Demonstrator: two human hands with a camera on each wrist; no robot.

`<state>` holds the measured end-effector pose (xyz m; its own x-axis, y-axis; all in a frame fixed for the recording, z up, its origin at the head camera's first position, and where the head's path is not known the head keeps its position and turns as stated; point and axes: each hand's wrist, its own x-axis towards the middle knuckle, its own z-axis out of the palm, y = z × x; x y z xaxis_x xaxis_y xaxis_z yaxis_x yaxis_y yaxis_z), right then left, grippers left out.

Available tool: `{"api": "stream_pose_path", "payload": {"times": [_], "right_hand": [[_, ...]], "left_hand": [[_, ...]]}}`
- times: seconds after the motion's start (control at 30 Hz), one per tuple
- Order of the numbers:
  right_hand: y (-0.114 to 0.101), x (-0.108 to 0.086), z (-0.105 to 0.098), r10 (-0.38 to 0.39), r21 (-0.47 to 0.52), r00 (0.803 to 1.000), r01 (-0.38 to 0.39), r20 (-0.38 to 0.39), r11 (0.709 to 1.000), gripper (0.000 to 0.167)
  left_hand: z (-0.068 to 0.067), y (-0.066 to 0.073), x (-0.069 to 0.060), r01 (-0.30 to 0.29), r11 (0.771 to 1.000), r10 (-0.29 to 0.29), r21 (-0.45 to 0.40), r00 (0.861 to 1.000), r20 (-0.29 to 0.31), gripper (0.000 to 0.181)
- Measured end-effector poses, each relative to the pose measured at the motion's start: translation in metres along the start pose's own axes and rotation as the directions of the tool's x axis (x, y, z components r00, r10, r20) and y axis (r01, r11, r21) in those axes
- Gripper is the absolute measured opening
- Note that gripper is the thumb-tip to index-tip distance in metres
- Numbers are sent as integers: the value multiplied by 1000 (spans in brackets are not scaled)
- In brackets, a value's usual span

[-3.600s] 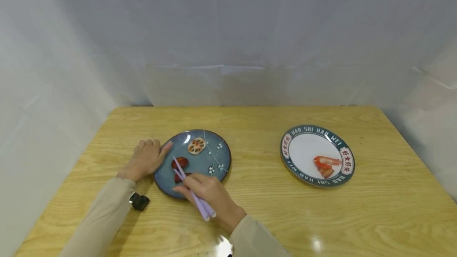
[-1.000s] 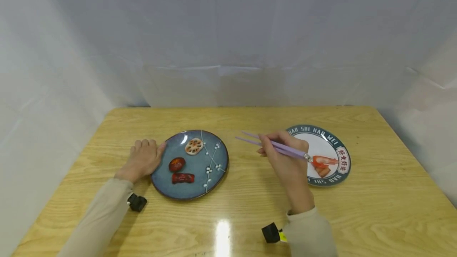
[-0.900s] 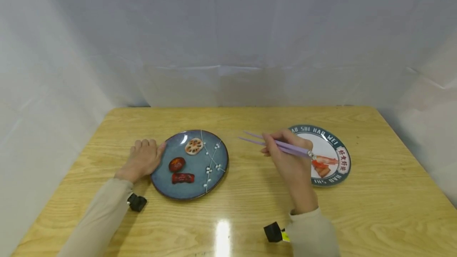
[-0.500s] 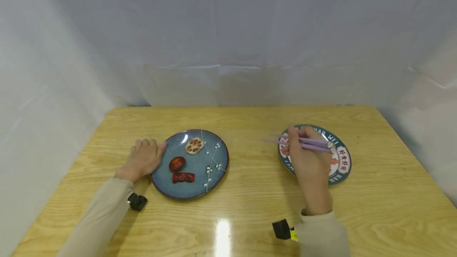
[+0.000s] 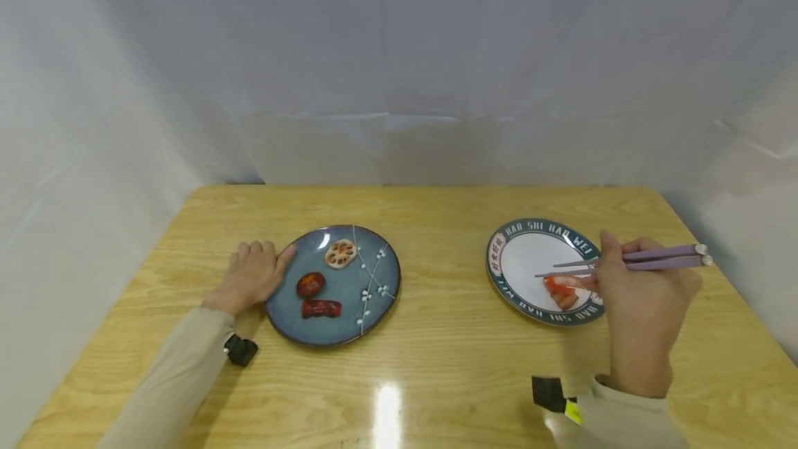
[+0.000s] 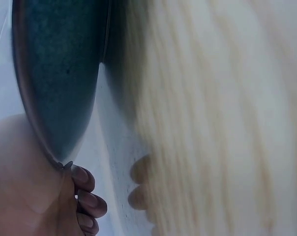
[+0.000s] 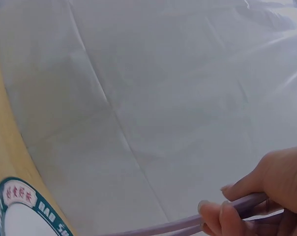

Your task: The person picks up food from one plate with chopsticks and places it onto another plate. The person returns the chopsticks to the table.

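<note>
At the left, my left hand (image 5: pixel 249 276) rests on the table with its thumb on the rim of a blue plate (image 5: pixel 341 332). The plate bears a lotus root slice (image 5: pixel 341 253), a mushroom-like brown cap (image 5: pixel 310 285) and a dark red glazed piece (image 5: pixel 321 308). My right hand (image 5: pixel 648 307) holds a pair of purple chopsticks (image 5: pixel 667 264) over the right side of a white plate (image 5: pixel 526 255) with a green lettered rim. Their tips are spread above a shrimp (image 5: pixel 557 286) and a brownish piece (image 5: pixel 566 298); I cannot tell whether they touch.
Both plates stand on a wooden table (image 5: pixel 449 338), apart from each other. A pale grey sheet (image 5: pixel 399 75) hangs behind and at the sides. Black camera blocks (image 5: pixel 240 350) are worn at the wrists.
My right hand has moved from the blue plate rightward to the white plate, still holding the chopsticks, with nothing between their tips. My left hand and the food on both plates stay in place.
</note>
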<state>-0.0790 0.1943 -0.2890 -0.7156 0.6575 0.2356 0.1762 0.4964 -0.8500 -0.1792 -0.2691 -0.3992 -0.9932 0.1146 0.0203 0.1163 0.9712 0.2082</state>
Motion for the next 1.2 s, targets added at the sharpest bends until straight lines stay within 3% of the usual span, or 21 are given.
{"api": "stream_pose_path", "payload": {"times": [0.1, 0.3, 0.63, 0.77, 0.9, 1.03, 1.2], "right_hand": [[3, 3, -7, 76, -49, 997, -74, 28, 996, 38], [7, 7, -14, 148, -72, 986, -143, 79, 987, 38], [20, 13, -14, 210, -205, 958, -169, 197, 964, 45], [25, 17, -10, 214, -224, 960, -171, 183, 959, 44], [32, 21, -1, 178, -186, 977, -155, 114, 970, 42], [35, 24, 6, 170, -145, 983, -159, 65, 976, 45], [33, 24, 10, 152, -8, 984, -152, 97, 988, 47]], "left_hand": [[0, 0, 0, 3, 1000, -3, 6, 1000, 2, 60], [0, -1, 2, 14, 1000, -14, -1, 1000, 13, 62], [0, 0, 2, 19, 1000, -19, -4, 999, 32, 63], [0, -1, 2, 15, 1000, -15, -4, 999, 32, 63], [0, -1, 1, 14, 1000, -14, -5, 1000, 25, 62], [1, -1, 1, 14, 1000, -14, -8, 1000, 18, 63], [0, -1, 2, 14, 1000, -14, -10, 1000, 19, 63]]}}
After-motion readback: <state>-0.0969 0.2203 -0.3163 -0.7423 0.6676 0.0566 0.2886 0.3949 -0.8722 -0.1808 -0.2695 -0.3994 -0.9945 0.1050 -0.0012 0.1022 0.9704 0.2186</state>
